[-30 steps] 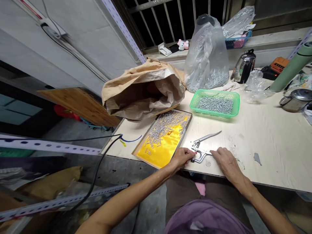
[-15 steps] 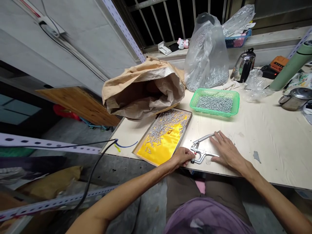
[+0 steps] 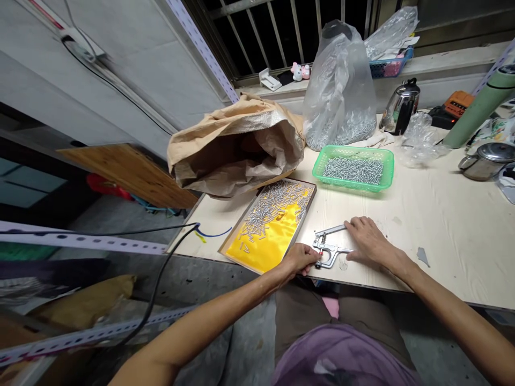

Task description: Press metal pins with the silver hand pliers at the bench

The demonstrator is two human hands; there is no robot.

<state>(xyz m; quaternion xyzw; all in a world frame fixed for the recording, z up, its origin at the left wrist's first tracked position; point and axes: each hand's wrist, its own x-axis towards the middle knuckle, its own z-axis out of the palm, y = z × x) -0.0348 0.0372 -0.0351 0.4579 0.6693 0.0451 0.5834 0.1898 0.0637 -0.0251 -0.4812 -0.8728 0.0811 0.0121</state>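
Note:
Snap pliers [image 3: 333, 256] of silver metal, with a coiled spring, lie near the table's front edge, jaws toward the left. My right hand [image 3: 365, 239] is around the ends of their two spread handles, thumb on the lower one and fingers on the upper. At the jaws, my left hand [image 3: 300, 258] is closed in a pinch; a small red part shows by its fingertips, and what it holds is hidden. Just left of the pliers lies a shallow tray [image 3: 302, 226] lined with yellow cloth [image 3: 263, 251], with many small metal pins [image 3: 273, 201] scattered over it.
Behind the pliers stands a green basket [image 3: 386, 186] of similar metal pieces. A large open paper bag [image 3: 237, 145] rests at the tray's far end. A plastic bag [image 3: 340, 91], a kettle [image 3: 400, 107] and a metal mug [image 3: 486, 161] stand farther back. A cable [image 3: 155, 284] crosses the left side.
My right hand has moved left along the handles and closed in on them, and the upper handle looks slightly lowered. My left hand stays at the jaws.

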